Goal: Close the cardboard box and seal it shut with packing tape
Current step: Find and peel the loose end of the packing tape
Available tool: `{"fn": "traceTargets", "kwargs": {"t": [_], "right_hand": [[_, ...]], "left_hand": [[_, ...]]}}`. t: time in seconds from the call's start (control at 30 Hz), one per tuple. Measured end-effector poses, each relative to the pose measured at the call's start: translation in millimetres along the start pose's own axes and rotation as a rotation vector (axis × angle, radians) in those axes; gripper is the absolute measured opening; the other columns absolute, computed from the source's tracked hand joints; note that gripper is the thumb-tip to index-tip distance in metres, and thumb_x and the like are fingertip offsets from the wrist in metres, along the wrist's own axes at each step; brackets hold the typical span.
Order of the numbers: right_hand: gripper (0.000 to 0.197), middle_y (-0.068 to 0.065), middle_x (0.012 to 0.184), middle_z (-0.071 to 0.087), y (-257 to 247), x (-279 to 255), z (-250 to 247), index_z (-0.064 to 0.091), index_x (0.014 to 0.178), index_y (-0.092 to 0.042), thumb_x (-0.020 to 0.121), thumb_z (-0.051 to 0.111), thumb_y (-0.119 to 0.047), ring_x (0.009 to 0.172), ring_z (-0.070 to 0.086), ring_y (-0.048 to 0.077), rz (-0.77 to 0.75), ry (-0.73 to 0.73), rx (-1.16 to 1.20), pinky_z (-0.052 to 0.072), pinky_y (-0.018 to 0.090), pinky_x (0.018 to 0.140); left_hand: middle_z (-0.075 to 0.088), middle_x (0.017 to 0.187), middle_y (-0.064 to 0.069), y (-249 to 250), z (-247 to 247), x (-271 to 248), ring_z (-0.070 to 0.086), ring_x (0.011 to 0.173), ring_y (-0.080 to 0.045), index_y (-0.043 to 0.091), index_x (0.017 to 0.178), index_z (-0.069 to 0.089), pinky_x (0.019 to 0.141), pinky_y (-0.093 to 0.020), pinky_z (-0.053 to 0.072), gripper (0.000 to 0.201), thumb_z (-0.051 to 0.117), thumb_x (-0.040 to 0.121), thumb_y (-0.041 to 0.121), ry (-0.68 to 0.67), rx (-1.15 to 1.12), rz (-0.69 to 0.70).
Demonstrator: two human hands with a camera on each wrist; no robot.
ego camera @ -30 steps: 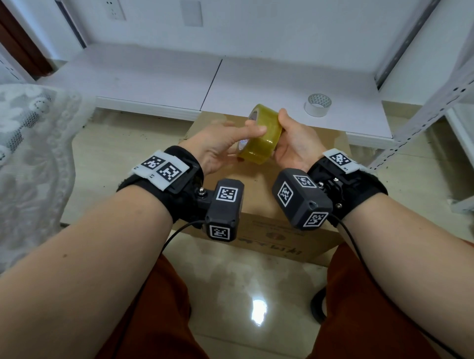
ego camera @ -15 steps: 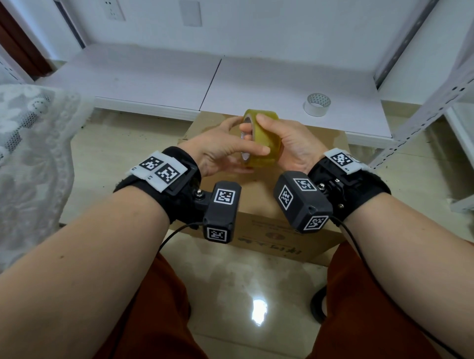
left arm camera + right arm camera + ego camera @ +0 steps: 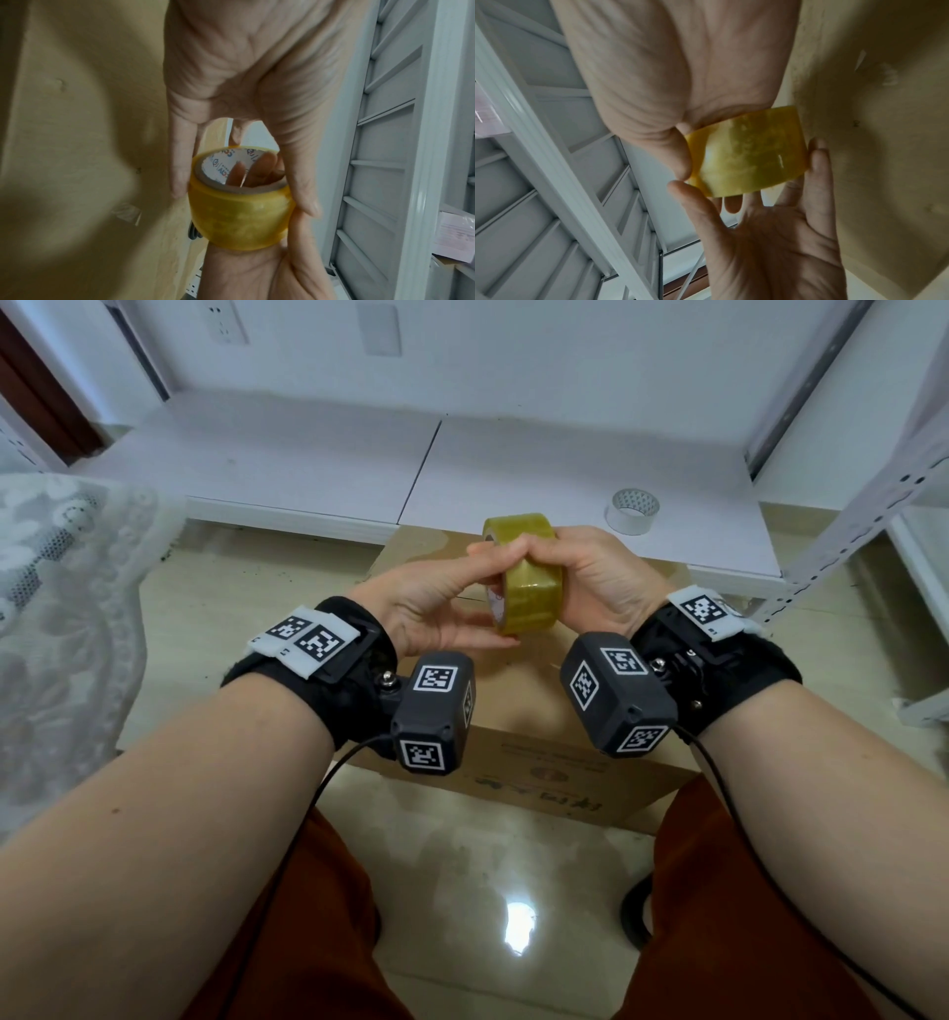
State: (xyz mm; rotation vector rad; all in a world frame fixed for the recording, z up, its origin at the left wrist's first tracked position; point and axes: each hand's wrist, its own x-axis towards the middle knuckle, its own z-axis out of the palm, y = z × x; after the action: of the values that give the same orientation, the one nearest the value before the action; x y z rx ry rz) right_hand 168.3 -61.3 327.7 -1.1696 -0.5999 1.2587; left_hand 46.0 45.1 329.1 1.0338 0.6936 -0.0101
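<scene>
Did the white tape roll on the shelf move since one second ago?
No. The white roll sits at the same spot near the right front corner of the shelf.
</scene>
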Motion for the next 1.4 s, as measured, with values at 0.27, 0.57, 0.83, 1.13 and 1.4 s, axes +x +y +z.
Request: {"fn": "traceTargets", "kwargs": {"t": [0.27,0.57,0.83,1.13,1.4], "right_hand": [[0.032,0.013,0.106,0.065,2,6,-2,0.056,0.122,0.001,0.097,0.043,-0.014,0.094,0.066,0.022,-0.016,0.021,0.018,0.050,0.039,0.092],[0.050,0.005,0.108,0.068,1,4,-2,0.052,0.125,0.001,0.078,0.058,-0.014,0.096,0.066,0.017,-0.063,-0.096,-0.109,0.054,0.036,0.085],[0.056,0.003,0.109,0.071,3,4,-6,0.049,0.127,-0.007,0.073,0.064,-0.004,0.096,0.068,0.017,-0.050,-0.160,-0.193,0.054,0.032,0.081],[0.037,0.008,0.093,0.073,9,1,1,0.061,0.113,-0.003,0.078,0.071,0.003,0.090,0.069,0.023,-0.073,-0.071,-0.463,0.053,0.043,0.089],[0.020,0.007,0.072,0.068,23,2,17,0.061,0.097,-0.005,0.093,0.059,-0.025,0.068,0.065,0.024,-0.054,0.071,-0.398,0.056,0.040,0.069]], "left_hand": [[0.061,0.121,-0.009,-1,0,2,0.066,0.096,-0.047,0.010,0.125,0.058,0.073,-0.050,0.059,0.057,0.074,0.079,0.039,0.022,-0.080,-0.001],[0.050,0.126,-0.016,0,0,1,0.067,0.091,-0.047,0.015,0.104,0.063,0.066,-0.050,0.060,0.047,0.070,0.078,0.054,0.045,-0.121,-0.040],[0.052,0.130,-0.017,-1,-6,8,0.069,0.089,-0.043,0.017,0.132,0.053,0.055,-0.038,0.059,0.076,0.069,0.074,0.063,0.024,-0.173,-0.087],[0.047,0.089,-0.010,0,-10,10,0.065,0.074,-0.027,0.000,0.102,0.059,0.054,-0.033,0.060,0.087,0.051,0.072,0.081,-0.022,-0.100,-0.249],[0.047,0.045,-0.002,-1,-1,9,0.043,0.048,-0.017,0.010,0.110,0.054,0.077,-0.045,0.054,0.044,0.063,0.086,0.047,0.045,0.063,-0.049]]}}
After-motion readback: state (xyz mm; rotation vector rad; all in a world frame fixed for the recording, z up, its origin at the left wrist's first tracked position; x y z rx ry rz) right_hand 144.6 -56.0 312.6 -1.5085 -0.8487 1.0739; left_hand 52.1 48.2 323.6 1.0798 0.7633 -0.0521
